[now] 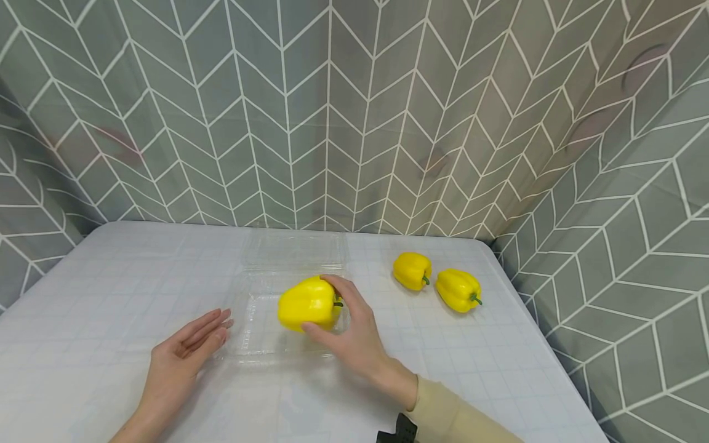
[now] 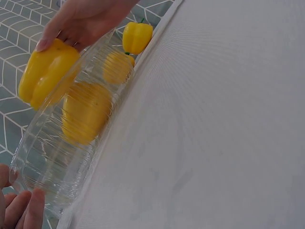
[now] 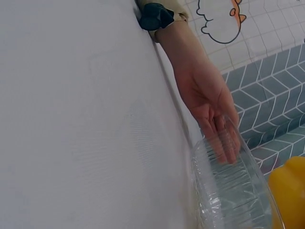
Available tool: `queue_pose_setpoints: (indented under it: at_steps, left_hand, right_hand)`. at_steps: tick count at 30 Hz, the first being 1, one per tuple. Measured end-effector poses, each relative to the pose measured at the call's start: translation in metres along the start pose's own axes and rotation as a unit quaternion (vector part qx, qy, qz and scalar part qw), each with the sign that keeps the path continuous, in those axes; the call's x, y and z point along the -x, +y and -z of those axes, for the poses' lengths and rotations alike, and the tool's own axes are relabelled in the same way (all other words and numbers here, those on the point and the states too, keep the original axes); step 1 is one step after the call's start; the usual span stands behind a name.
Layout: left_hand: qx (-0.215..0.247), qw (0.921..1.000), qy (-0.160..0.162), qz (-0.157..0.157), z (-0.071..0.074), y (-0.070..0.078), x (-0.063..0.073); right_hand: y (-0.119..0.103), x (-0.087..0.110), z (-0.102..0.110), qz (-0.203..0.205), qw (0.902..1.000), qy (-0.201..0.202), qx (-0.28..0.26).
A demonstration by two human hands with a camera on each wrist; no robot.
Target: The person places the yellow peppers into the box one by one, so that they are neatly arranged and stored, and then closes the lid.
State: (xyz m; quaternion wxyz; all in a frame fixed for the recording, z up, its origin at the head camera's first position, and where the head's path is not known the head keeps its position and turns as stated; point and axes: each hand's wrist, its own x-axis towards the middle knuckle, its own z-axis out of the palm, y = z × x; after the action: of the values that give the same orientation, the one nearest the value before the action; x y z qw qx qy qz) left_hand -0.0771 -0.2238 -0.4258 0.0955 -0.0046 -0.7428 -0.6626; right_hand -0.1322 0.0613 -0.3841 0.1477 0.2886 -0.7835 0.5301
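My right hand (image 1: 362,335) grips a yellow bell pepper (image 1: 304,304) between thumb and fingers, its green stem toward the palm. The pepper lies on its side over the clear plastic clamshell box (image 1: 277,358), whose lid (image 1: 293,249) is laid back toward the wall. In the left wrist view the held pepper (image 2: 45,76) shows above the box rim, and a yellow shape shows through the ribbed plastic wall. Beside the box's left side is my left hand (image 1: 180,357), its fingers extended and holding nothing. Whether those fingertips touch the plastic I cannot tell.
Two more yellow bell peppers rest at the right of the table, one nearer the box (image 1: 411,271) and one farther right (image 1: 458,291). A white cloth (image 1: 138,264) covers the table. Grey curtains (image 1: 310,123) with white lines stand behind and at the sides.
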Motion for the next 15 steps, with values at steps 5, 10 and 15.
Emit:
queue_pose_setpoints:
  at_steps: [5, 10, 15]
  left_hand:
    - [-0.008, 0.9999, 0.002, 0.01, -0.001, 0.001, 0.0]
    - [-0.008, 0.9999, 0.002, 0.009, 0.0, 0.001, 0.0]
    - [-0.008, 0.9999, 0.0, 0.006, 0.0, 0.0, -0.001]
  right_hand:
    - [-0.003, -0.002, -0.004, -0.008, 0.9999, -0.006, 0.0]
    - [-0.005, -0.005, -0.008, -0.012, 0.9999, -0.002, 0.009]
    - [-0.006, -0.007, -0.013, -0.026, 0.9995, -0.006, 0.013]
